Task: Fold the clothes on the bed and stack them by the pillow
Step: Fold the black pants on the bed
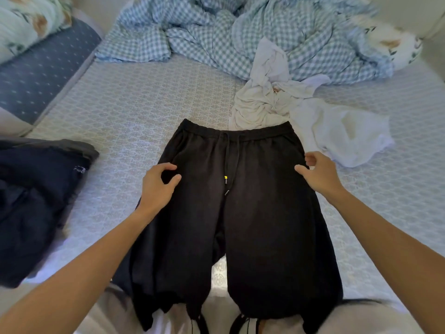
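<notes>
On patterned bed (125, 112), hands (157, 180) seemingly pinch flat black trousers (252, 213).

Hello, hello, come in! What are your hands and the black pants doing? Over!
Left hand and right hand open, at the sides of the black pants. Pants spread flat, unfolded. White clothes bunched at the waistband.

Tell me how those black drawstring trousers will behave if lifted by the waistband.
The black trousers will probably hang limp: the cloth lies flat and follows the bed. The legs likely trail, since they run off the near edge. The drawstring lies loose and may swing. Both the left hand and right hand sit near the hips.
</notes>
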